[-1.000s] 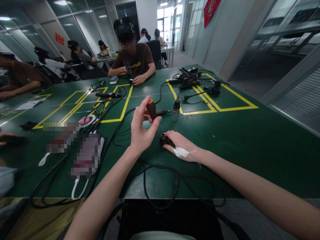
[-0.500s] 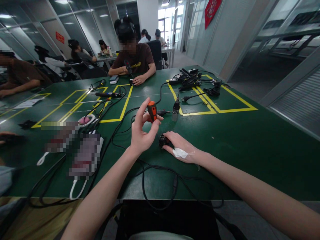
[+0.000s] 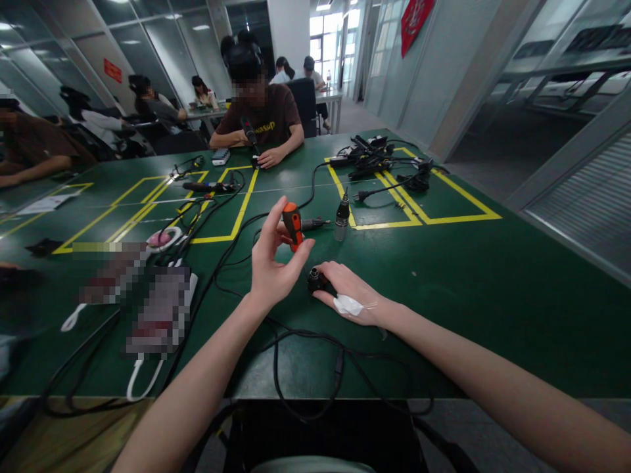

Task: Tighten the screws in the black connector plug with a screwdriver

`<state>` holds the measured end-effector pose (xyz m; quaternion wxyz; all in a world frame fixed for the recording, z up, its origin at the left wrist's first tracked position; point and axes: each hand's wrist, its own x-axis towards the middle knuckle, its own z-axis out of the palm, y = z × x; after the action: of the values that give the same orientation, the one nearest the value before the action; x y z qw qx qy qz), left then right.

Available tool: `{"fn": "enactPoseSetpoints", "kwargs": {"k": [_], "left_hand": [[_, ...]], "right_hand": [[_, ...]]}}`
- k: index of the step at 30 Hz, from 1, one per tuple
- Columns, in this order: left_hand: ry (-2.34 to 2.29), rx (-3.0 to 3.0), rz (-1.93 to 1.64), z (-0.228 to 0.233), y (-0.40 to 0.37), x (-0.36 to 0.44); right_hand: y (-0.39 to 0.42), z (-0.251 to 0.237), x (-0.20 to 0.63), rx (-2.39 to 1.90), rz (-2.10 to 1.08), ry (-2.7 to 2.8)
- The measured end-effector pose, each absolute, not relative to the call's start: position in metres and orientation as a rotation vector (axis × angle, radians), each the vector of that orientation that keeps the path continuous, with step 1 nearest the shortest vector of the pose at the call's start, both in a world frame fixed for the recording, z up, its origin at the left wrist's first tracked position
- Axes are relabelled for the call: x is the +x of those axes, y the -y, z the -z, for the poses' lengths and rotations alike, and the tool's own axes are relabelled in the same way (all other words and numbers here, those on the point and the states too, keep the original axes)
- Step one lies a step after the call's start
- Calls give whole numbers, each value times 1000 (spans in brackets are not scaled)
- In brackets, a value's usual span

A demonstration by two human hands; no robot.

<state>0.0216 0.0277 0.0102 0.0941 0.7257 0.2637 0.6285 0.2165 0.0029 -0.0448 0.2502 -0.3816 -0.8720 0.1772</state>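
My left hand (image 3: pixel 272 263) is raised over the green table (image 3: pixel 468 276) and pinches the orange-and-black handle of a small screwdriver (image 3: pixel 292 226) between thumb and fingers, held upright. Its shaft runs down toward a small black connector part (image 3: pixel 314 280). My right hand (image 3: pixel 348 292), with a white plaster on its back, lies flat on the table and grips that black part against the tabletop.
Black cables (image 3: pixel 305 348) loop across the near table edge. A metal cylindrical plug (image 3: pixel 341 220) stands just beyond the hands. More cables and adapters (image 3: pixel 374 161) lie at the back right. A person (image 3: pixel 261 112) sits opposite; others sit on the left.
The left hand's fingers have shifted around the screwdriver handle, turning it slightly. Both hands drifted a little left in the picture as the view moved. The right hand stays on the black part.
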Motion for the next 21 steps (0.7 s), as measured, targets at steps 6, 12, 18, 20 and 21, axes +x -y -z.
{"fn": "enactPoseSetpoints", "kwargs": {"k": [6, 12, 18, 20, 21], "left_hand": [[-788, 2134, -1794, -13, -20, 25], [-795, 2148, -1780, -13, -18, 25], [-683, 2134, -1721, -11, -19, 23], [-646, 2130, -1721, -10, -19, 23], [-644, 2133, -1722, -10, -20, 22]], "right_hand": [[-3, 43, 212, -1064, -426, 2418], [-3, 39, 208, -1083, -350, 2457], [-3, 41, 210, -1058, -340, 2463], [-3, 41, 210, -1056, -343, 2461], [-3, 42, 211, -1057, -345, 2460]]}}
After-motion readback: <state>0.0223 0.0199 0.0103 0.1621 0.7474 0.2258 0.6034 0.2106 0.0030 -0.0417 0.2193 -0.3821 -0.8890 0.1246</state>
